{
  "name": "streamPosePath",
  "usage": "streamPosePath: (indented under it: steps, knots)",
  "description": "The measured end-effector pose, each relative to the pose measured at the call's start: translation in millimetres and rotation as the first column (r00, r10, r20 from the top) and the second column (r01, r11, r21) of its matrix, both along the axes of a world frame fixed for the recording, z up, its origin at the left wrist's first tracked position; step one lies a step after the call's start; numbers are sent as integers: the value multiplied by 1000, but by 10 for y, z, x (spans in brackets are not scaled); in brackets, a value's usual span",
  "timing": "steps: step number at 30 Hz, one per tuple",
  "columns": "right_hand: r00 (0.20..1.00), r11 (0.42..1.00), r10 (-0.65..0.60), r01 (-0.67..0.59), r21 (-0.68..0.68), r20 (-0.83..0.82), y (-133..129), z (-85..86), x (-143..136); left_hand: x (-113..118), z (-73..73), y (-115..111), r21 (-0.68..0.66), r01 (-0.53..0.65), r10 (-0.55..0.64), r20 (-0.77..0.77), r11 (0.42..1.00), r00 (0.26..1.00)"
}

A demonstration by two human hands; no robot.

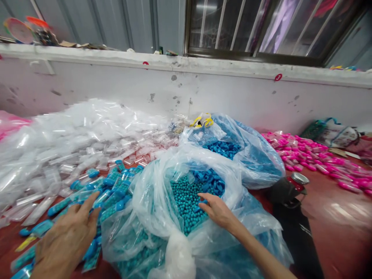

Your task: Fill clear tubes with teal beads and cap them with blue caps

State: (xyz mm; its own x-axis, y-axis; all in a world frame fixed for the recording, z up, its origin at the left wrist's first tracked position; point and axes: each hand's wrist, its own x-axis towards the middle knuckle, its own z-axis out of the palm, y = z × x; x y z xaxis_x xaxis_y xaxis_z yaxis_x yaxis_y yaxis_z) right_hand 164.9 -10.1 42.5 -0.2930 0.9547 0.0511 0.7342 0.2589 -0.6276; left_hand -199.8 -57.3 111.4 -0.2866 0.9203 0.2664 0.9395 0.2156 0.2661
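My left hand (68, 236) is stretched over a pile of clear tubes filled with turquoise beads and fitted with blue ends (109, 193). Its index finger and thumb are apart, with nothing seen between them. Over an opened clear plastic bag (151, 193), my right hand (216, 209) has its thumb and fingers curled around a small blue plastic piece (205, 201), partly hidden by the fingers. Inside that bag lie loose turquoise beads (186, 201), with blue plastic pieces (210, 180) heaped at the far right side.
Empty clear tubes (66, 166) form a large heap at left. Behind the bead bag lies another bag (255, 155) of blue pieces. Pink-filled tubes (314, 155) spread at right, near a jar with a metal lid (299, 178). A white wall (226, 93) closes off the back.
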Motion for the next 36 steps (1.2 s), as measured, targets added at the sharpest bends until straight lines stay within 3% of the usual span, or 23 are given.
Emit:
streamPosePath:
  steps: [2, 4, 7, 8, 10, 12, 16, 21, 25, 29, 32, 36]
  knots:
    - [999, 999, -25, 23, 31, 43, 77, 13, -52, 178, -4, 39, 54, 22, -20, -23, 998, 1000]
    - [997, 997, -43, 38, 61, 68, 198, 28, -115, 535, -28, 158, 68, 199, -200, 15, 978, 980]
    - [990, 992, -87, 77, 99, 108, 424, 35, -231, 1181, -114, 488, -45, 576, -571, 92, 816, 816]
    - [986, 989, -117, 105, 104, 119, 499, 32, -278, 1373, -158, 626, -79, 634, -629, 81, 769, 773]
    - [974, 981, -184, 174, 82, 132, 634, 19, -378, 1672, -268, 908, -128, 669, -670, 38, 733, 741]
    - [967, 976, -219, 216, 35, 133, 736, -1, -459, 1840, -396, 1148, -165, 694, -700, 30, 701, 714]
    - [988, 989, -132, 137, -58, 80, 819, -61, -452, 1872, -636, 1369, -219, 735, -739, 79, 642, 669]
    - [1000, 969, -12, 6, -248, -24, 729, -158, -279, 1804, -803, 1294, -279, 778, -764, 182, 563, 619]
    - [999, 957, 11, -26, -290, -51, 629, -146, -237, 1832, -824, 1214, -325, 743, -718, 219, 585, 661]
    - [999, 980, 11, -19, -197, -42, 475, -15, -122, 1769, -732, 1128, -350, 699, -670, 223, 623, 708]
    - [979, 989, 139, -129, -71, 149, 281, 54, 10, 1667, -647, 1051, -349, 701, -671, 226, 622, 707]
    - [812, 977, 196, -212, -35, 550, 83, 22, 56, 1633, -631, 1000, -365, 727, -695, 242, 581, 677]
